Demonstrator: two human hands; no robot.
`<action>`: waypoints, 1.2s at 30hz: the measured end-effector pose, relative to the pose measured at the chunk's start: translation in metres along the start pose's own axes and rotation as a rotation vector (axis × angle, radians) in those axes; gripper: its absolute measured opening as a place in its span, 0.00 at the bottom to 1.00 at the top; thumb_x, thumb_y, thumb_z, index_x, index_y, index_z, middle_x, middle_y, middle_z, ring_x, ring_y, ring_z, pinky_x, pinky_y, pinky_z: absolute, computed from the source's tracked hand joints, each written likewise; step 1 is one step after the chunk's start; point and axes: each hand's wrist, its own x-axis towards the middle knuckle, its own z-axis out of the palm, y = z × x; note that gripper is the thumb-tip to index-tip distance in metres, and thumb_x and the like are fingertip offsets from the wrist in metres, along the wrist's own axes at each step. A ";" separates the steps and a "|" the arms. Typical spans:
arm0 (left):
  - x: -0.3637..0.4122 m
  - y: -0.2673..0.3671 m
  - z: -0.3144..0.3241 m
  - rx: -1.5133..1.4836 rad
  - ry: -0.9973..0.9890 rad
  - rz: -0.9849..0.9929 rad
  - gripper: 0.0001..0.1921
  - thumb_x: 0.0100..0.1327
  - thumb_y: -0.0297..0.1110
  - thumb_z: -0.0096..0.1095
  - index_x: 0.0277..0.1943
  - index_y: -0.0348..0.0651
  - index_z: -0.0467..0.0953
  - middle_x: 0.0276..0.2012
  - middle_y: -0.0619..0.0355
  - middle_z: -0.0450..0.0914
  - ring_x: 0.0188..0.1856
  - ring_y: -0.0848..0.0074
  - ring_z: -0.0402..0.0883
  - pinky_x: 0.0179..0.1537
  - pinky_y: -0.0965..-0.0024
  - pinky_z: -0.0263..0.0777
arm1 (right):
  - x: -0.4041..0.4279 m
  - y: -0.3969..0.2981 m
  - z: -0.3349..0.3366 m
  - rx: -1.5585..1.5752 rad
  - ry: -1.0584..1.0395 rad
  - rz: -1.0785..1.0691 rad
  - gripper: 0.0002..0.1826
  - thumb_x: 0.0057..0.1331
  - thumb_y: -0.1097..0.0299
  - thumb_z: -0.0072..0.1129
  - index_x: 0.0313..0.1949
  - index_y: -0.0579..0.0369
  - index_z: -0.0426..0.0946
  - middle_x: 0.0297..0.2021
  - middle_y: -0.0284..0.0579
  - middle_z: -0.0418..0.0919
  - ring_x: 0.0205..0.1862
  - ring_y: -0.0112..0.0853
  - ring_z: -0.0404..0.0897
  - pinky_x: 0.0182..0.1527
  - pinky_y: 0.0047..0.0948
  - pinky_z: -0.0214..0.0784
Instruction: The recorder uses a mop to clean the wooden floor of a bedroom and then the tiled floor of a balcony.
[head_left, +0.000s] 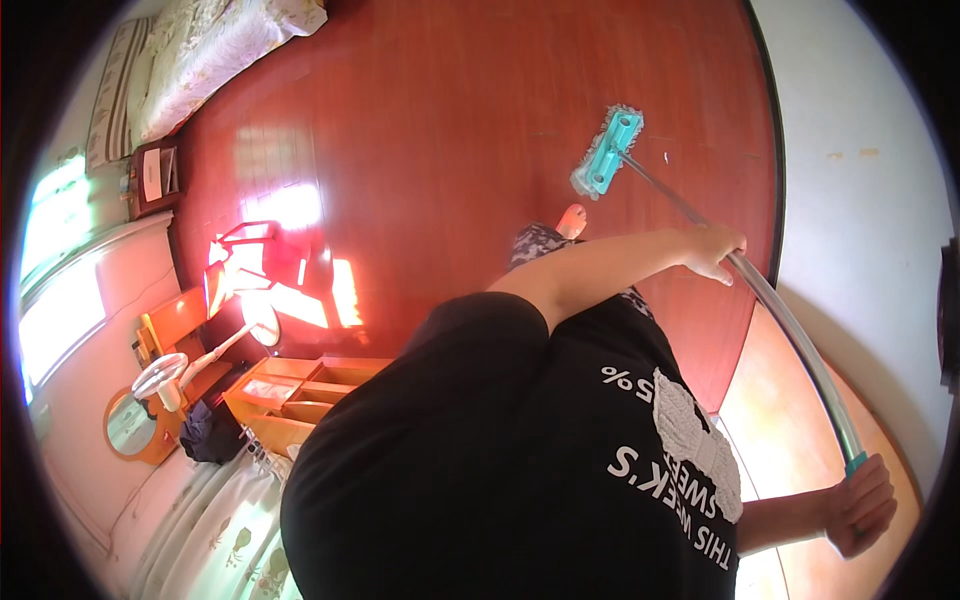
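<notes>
A flat mop lies with its turquoise head and its pale fringed pad on the reddish wooden floor. Its metal pole runs from the head up to the lower right and looks bent by the lens. Partway along the pole, my left hand wraps around it, the arm reaching across my body. At the far end, my right hand grips the turquoise handle end. One bare foot shows just behind the mop head.
A white wall with a dark skirting edge bounds the floor on the right. Left are a bed, a dark nightstand, a sunlit stool-like frame, a white standing fan and a wooden shelf unit. A small white scrap lies near the mop.
</notes>
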 end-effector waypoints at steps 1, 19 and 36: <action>0.001 0.001 0.006 0.096 0.020 0.058 0.24 0.42 0.42 0.71 0.39 0.40 0.70 0.35 0.52 0.74 0.42 0.59 0.72 0.40 0.60 0.66 | -0.001 -0.007 -0.010 0.004 -0.007 0.007 0.16 0.52 0.73 0.41 0.11 0.44 0.49 0.08 0.31 0.49 0.13 0.25 0.51 0.26 0.31 0.44; -0.225 -0.101 -0.048 0.410 0.432 -0.660 0.23 0.38 0.56 0.65 0.25 0.42 0.79 0.26 0.48 0.78 0.32 0.58 0.78 0.36 0.61 0.71 | -0.035 0.195 -0.013 -0.385 0.544 0.476 0.18 0.62 0.67 0.37 0.15 0.47 0.46 0.13 0.35 0.48 0.20 0.28 0.51 0.37 0.34 0.55; -0.335 -0.031 0.108 0.345 1.562 -0.769 0.12 0.39 0.31 0.70 0.18 0.40 0.70 0.21 0.52 0.73 0.31 0.58 0.69 0.33 0.60 0.64 | -0.066 0.198 0.093 0.004 -0.655 0.714 0.12 0.56 0.75 0.39 0.15 0.51 0.54 0.07 0.34 0.57 0.11 0.24 0.52 0.20 0.28 0.49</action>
